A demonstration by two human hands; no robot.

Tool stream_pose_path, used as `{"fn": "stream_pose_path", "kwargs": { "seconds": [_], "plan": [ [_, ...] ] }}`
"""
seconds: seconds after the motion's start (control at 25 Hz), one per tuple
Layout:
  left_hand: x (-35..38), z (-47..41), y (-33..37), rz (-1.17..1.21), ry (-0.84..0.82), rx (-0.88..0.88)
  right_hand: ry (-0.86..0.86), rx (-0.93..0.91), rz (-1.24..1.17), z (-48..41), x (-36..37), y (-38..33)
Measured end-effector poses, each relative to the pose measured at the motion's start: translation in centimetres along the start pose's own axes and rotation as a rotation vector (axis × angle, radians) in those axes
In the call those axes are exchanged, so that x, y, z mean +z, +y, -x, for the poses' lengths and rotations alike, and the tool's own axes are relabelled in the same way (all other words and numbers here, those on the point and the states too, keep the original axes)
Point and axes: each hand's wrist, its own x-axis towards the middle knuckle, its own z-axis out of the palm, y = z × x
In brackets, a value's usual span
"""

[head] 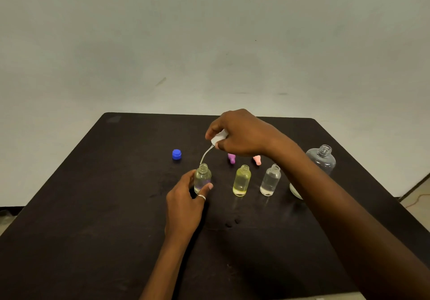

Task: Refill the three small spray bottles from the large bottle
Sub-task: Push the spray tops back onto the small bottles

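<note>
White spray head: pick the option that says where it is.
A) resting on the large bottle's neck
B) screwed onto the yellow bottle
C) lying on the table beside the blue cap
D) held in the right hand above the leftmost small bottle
D: the right hand pinches the white spray head, its tube hanging toward the open neck of the leftmost small bottle, which the left hand holds.

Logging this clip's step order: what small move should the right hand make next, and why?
Probably lower the white spray head straight down: its tube tip hangs at the open neck of the left bottle, which the left hand holds.
</note>
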Motion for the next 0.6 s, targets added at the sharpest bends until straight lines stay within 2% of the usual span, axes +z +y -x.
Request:
{"fn": "stream_pose_path", "kwargs": {
  "seconds": [0.36,0.6],
  "plan": [
    [-0.1,0.2,0.1,0.015,-0.001,0.01,0.09,0.003,0.027,0.2,-0.7,-0.4],
    [0.0,0.2,0.3,0.001,-0.008,0.015,0.022,0.015,0.084,0.0,1.9,-1.5]
  ]
}}
